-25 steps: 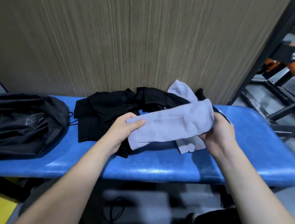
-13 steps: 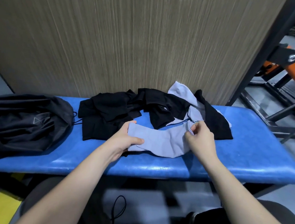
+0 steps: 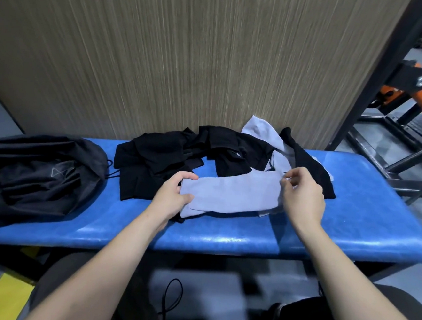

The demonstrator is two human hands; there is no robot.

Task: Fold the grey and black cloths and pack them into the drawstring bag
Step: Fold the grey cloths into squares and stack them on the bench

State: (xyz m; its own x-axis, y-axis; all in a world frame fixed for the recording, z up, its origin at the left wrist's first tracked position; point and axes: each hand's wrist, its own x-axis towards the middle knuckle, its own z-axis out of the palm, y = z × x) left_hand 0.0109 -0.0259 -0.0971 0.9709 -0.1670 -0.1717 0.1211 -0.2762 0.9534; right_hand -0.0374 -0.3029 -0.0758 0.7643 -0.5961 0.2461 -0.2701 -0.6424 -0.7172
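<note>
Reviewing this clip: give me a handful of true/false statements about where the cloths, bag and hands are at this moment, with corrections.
1. The grey cloth lies on the blue bench. True.
2. The drawstring bag sits at the right end of the bench. False: it is at the left end.
3. The left hand grips the grey cloth's left end. True.
4. The black cloths are already packed in the bag. False: they lie heaped on the bench, beside the bag.
5. The right hand rests on the bag. False: it is at the grey cloth's right end, far from the bag.
</note>
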